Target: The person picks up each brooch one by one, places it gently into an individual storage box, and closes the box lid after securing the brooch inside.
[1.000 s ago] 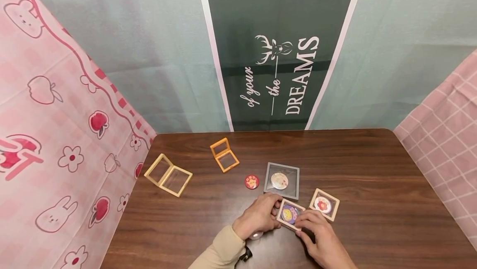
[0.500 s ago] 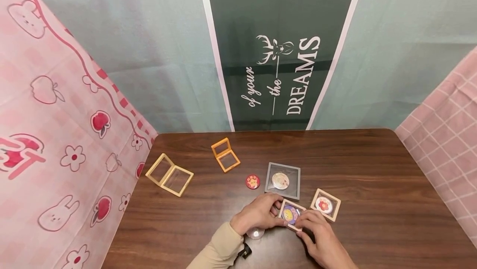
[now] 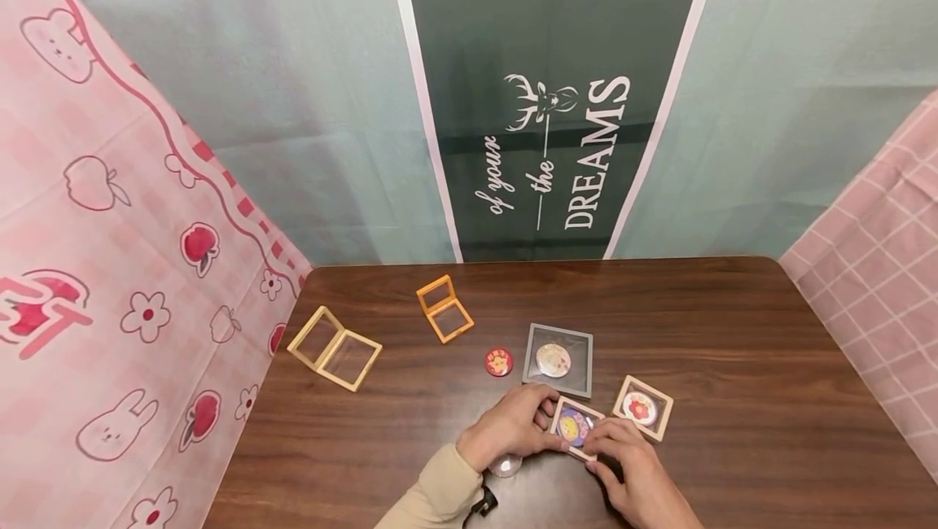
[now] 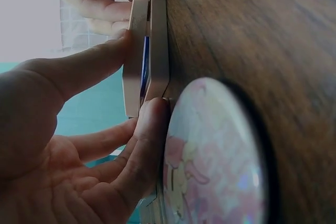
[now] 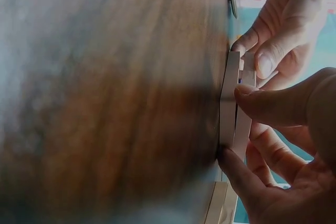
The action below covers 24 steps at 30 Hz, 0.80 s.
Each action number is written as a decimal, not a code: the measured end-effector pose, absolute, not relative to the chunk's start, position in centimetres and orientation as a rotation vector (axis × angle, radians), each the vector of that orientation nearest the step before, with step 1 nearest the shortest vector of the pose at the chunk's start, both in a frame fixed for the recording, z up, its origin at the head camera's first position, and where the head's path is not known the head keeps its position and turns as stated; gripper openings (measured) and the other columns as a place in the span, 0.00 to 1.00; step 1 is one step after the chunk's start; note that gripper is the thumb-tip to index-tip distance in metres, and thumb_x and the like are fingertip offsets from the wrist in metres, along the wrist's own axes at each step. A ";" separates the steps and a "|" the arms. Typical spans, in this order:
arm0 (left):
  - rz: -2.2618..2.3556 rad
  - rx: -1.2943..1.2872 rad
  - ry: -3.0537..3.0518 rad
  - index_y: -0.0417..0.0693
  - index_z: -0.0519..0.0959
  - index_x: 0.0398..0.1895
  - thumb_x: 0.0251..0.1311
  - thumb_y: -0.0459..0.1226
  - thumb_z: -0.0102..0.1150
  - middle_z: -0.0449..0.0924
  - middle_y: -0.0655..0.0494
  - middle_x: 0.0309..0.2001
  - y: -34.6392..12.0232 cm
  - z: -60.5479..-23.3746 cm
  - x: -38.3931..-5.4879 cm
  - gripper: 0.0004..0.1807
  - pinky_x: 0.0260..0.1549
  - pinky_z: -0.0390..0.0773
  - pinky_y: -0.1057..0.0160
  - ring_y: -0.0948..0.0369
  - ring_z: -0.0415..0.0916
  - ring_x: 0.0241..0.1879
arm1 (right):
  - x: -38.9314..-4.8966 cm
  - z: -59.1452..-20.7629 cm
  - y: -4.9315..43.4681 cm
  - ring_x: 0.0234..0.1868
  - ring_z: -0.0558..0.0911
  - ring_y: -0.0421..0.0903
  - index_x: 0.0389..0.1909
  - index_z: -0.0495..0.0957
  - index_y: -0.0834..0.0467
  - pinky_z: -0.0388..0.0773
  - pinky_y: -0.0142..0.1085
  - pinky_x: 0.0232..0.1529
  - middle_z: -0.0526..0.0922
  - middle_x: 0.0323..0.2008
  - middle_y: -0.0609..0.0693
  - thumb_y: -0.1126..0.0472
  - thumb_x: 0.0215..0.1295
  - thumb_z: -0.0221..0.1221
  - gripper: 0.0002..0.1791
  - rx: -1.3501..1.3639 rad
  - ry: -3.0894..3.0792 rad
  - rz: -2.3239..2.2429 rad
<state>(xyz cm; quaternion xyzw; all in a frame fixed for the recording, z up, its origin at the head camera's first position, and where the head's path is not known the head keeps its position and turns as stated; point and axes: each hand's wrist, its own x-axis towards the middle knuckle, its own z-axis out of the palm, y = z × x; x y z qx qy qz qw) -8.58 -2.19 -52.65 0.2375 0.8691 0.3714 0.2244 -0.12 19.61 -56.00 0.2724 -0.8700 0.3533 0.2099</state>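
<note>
A small pale wood-coloured display frame [image 3: 576, 429] holds a round purple badge [image 3: 572, 426] with a yellow figure. My left hand [image 3: 509, 431] pinches its left side, thumb on the upper half and fingers lower down. From the right, my right hand [image 3: 632, 464] grips the same frame, its thumb [image 5: 252, 100] at the seam. In the left wrist view the two halves lie nearly together, a narrow gap between them showing the badge's purple edge. Beside my left wrist lies a round badge [image 4: 210, 153] with a pink and yellow print.
A grey frame [image 3: 591, 350] with a round badge lies just beyond, and a pale frame [image 3: 665, 419] with a red-flower badge lies to the right. A red badge [image 3: 499, 362], an unfolded orange frame [image 3: 460, 307] and an unfolded yellow frame [image 3: 344, 332] lie on the wooden table [image 3: 733, 334].
My left thumb has come forward onto the near left edge of the frame. The right hand keeps its hold, and the head view has shifted slightly.
</note>
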 end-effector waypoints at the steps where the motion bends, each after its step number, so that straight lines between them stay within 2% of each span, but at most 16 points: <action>1: 1.020 0.654 2.401 0.44 0.81 0.59 0.51 0.42 0.86 0.76 0.67 0.37 -2.2 -52.7 -8.6 0.33 0.36 0.75 0.76 0.78 0.72 0.32 | -0.1 -56.0 19.6 0.47 0.79 0.44 0.33 0.86 0.50 0.65 0.21 0.61 0.83 0.40 0.40 0.78 0.37 0.78 0.24 0.761 -2.418 0.984; 14: 0.910 0.666 2.500 0.45 0.82 0.56 0.52 0.43 0.86 0.74 0.68 0.33 -1.6 -52.3 -8.0 0.30 0.33 0.72 0.76 0.77 0.69 0.29 | -0.2 -55.6 19.3 0.46 0.79 0.45 0.31 0.86 0.51 0.64 0.22 0.61 0.83 0.39 0.40 0.77 0.37 0.78 0.23 0.765 -2.425 0.940; 24: 0.931 0.698 2.492 0.43 0.81 0.58 0.53 0.43 0.85 0.76 0.65 0.36 -1.8 -52.4 -8.1 0.31 0.33 0.73 0.76 0.76 0.70 0.31 | -0.5 -54.8 19.4 0.45 0.79 0.43 0.30 0.85 0.50 0.67 0.24 0.58 0.83 0.39 0.40 0.76 0.36 0.80 0.23 0.776 -2.475 0.892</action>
